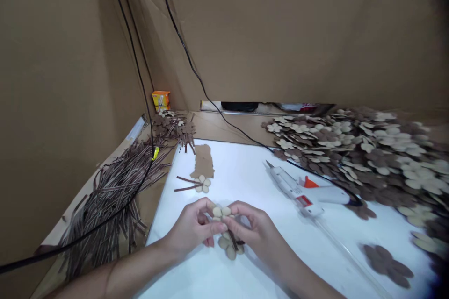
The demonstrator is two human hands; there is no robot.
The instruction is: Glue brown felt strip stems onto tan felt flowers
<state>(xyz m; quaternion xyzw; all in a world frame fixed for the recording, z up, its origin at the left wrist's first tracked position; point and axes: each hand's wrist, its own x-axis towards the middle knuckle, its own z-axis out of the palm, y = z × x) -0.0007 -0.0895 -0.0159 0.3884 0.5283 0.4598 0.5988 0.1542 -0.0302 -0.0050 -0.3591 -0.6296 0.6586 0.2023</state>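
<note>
My left hand (191,224) and my right hand (254,224) meet over the white board, fingers closed on opposite sides of a small cream felt flower (221,213). Both thumbs press near its lower petals, which they partly hide. Just below, another cream flower (230,252) with short brown strips on it shows under the fingers; whether it is joined to the held one I cannot tell. Further up the board lies a cream flower (202,184) with two brown strips (187,183) sticking out to its left. A white glue gun (298,191) rests to the right with a clear glue stick (345,250) in its rear.
Brown and cream felt flowers (379,145) are heaped at the right. Thin brown strips (112,191) pile up at the left. A torn cardboard piece (203,161) lies on the board (298,261). Black cables (196,74) cross the view. Cardboard walls (280,32) stand behind an orange box (161,100).
</note>
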